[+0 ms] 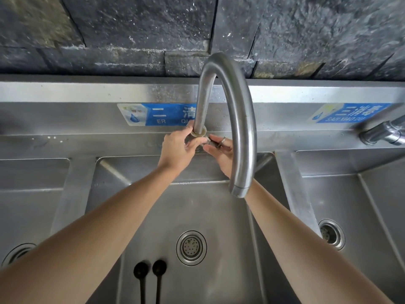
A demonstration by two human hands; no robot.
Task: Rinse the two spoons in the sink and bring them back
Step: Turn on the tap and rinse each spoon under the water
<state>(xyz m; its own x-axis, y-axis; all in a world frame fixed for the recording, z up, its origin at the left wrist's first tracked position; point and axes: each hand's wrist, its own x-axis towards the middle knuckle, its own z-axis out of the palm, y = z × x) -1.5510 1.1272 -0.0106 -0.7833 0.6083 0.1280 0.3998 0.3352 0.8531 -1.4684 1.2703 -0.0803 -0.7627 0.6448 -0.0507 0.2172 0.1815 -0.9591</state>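
Gripping the curved steel tap (230,119) at its base, left hand (178,150) and right hand (220,153) curl fingers around fittings; two dark round-bowled spoons (150,275) lie side by side in the brushed-steel sink (153,194).

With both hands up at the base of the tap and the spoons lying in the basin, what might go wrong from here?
1. The spout's outlet hangs well behind the two spoons, so water may miss them.
2. A strong flow could splash off the bare sink floor.
3. The left hand and right hand crowd the tap base; the valve is hidden, so an over-turn seems possible.
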